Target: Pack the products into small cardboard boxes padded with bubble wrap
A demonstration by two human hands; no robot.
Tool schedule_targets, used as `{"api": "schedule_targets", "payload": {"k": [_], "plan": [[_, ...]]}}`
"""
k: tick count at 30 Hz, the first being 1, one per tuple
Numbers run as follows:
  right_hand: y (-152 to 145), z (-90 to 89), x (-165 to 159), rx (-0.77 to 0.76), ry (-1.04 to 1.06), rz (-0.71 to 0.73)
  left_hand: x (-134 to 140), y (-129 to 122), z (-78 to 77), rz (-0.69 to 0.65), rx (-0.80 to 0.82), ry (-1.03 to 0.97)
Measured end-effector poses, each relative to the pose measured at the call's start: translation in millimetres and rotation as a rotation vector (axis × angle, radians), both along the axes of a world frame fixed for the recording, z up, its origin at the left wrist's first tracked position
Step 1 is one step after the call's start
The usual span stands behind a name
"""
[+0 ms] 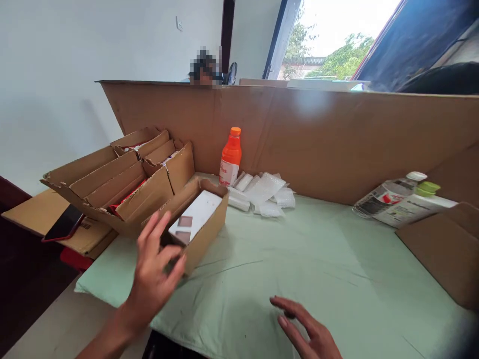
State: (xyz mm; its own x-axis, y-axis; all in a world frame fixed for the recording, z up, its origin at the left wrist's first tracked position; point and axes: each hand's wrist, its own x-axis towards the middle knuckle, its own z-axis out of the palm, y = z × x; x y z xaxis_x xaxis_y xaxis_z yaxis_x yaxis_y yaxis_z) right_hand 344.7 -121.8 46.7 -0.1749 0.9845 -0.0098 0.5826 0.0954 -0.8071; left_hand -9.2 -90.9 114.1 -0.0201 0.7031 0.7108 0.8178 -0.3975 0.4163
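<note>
My left hand (159, 264) is raised at the near end of a small open cardboard box (205, 239), fingers apart and nothing in them. Whether its fingertips touch the box I cannot tell. Inside that box lies a white carton (200, 212) with two grey-brown squares on its top. My right hand (305, 326) hovers over the green cloth (262, 269) at the lower edge of view, thumb and fingers apart, holding nothing. Behind the box rests a pile of clear bubble-wrap pieces (267, 192).
An orange bottle (231, 157) stands beside the bubble wrap. At left are divided cardboard bins (108, 177) and a dark phone (63, 224). A clear bottle (389, 194) leans at right near a cardboard piece (445, 249). Behind a cardboard wall (299, 134) sits another person (205, 67).
</note>
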Motion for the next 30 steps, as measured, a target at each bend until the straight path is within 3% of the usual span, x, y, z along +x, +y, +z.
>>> {"api": "schedule_targets", "payload": {"k": [3, 5, 8, 11, 15, 20, 24, 28, 30], "plan": [[25, 8.0, -28, 0.07, 0.039, 0.031, -11, -64, -28.8, 0.232, 0.073, -0.17], [42, 7.9, -51, 0.074, 0.087, 0.073, -21, -83, -53.4, 0.341, 0.019, -0.343], [61, 4.8, -79, 0.039, 0.15, 0.176, -31, -84, -88.9, 0.305, -0.374, -0.649], [67, 0.4, -88, 0.029, 0.179, 0.223, -33, -64, -111.0, 0.234, -0.658, -0.839], [57, -6.4, -63, 0.031, 0.173, 0.04, -11, -19, -110.3, 0.054, -0.738, -0.854], [58, -9.2, 0, 0.018, 0.131, -0.27, 71, 52, -87.2, -0.283, -0.694, -0.831], [73, -11.4, 38, 0.049, 0.124, -0.448, 123, 92, -85.4, -0.466, -0.644, -0.819], [85, -31.7, 57, 0.106, 0.141, -0.499, 117, 113, -94.7, -0.563, -0.659, -0.729], [88, -48.3, 63, 0.131, 0.179, -0.528, 101, 130, -92.7, -0.53, -0.638, -0.611]]}}
